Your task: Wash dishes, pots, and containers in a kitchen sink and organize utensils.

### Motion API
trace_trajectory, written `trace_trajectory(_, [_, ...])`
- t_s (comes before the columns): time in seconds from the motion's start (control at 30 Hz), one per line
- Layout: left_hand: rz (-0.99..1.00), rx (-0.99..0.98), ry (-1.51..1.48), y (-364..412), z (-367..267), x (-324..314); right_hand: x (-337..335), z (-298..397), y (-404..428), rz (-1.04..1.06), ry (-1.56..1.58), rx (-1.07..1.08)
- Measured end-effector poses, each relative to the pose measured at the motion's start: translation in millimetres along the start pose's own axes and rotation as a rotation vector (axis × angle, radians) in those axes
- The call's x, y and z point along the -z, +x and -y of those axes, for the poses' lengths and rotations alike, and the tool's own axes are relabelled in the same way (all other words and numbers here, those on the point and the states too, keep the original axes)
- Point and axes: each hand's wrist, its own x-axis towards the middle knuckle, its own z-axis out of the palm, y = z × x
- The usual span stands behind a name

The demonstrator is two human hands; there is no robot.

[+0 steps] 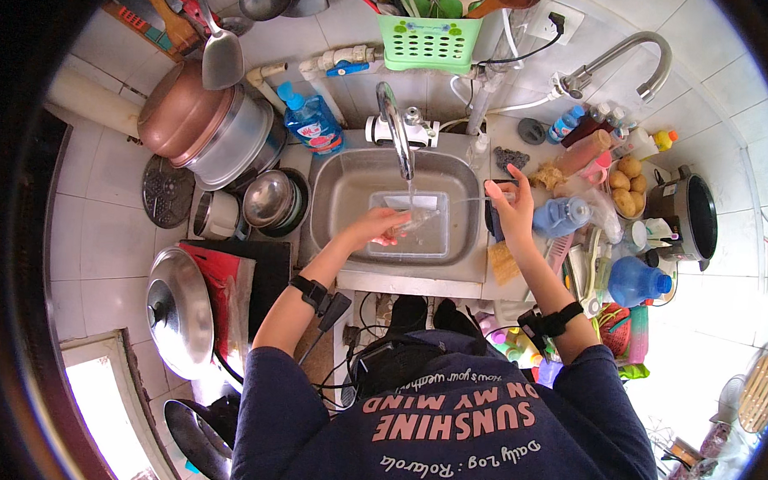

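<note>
My left hand (384,226) is over the steel sink (335,194), its fingers around a small transparent item (421,220), perhaps a bottle or a piece of plastic. A thin stream runs from the chrome faucet (397,132) onto or just beside that item. To the right, above the sink's right rim, my right hand (515,206) pinches a thin translucent rod (471,198) between thumb and fingers. The rod points left toward the item; its exact kind is too fine to tell. A transparent rectangular plastic box (444,245) lies on the sink bottom, partly hidden by my left hand.
Blue dish soap (315,126) stands behind the sink's left corner. Stacked pots (229,139) and bowls (268,198) crowd the left. On the right counter are a steel scouring pad (510,159), a blue bottle (559,215), potatoes (626,185) and a black-lined pot (686,215).
</note>
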Motion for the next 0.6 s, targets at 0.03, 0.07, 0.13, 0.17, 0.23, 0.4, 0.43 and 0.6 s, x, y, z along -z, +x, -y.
trace_trajectory(0.03, [0.0, 0.002, 0.0, 1.4, 4.7, 1.8, 1.3, -4.1, -1.4, 0.014, -0.016, 0.003])
trace_trajectory(0.07, [-0.072, -0.028, 0.089, 2.4, 9.5, 3.2, 2.4, -7.9, -2.8, 0.014, -0.015, 0.002])
trace_trajectory(0.13, [-0.14, -0.058, 0.179, 0.8, 10.0, 1.7, 3.6, -9.2, -6.7, 0.04, -0.021, -0.02])
trace_trajectory(0.17, [-0.191, -0.057, 0.255, -0.3, 9.9, 1.5, 4.7, -9.5, -9.0, 0.038, -0.02, -0.02])
trace_trajectory(0.23, [-0.242, -0.056, 0.333, -7.4, 3.4, -1.8, 4.2, -4.1, -14.1, 0.062, -0.139, 0.009])
trace_trajectory(0.4, [-0.499, -0.28, 0.856, -15.5, -9.8, -12.9, 5.6, -3.8, -19.0, 0.044, -0.123, 0.002])
trace_trajectory(0.43, [-0.498, -0.281, 0.858, -17.6, -13.7, -15.5, 6.7, -4.3, -19.4, 0.037, -0.131, -0.001])
trace_trajectory(0.6, [-0.514, -0.135, 1.058, -27.8, -31.2, -21.1, 5.6, 0.1, -22.0, 0.031, -0.1, -0.033])
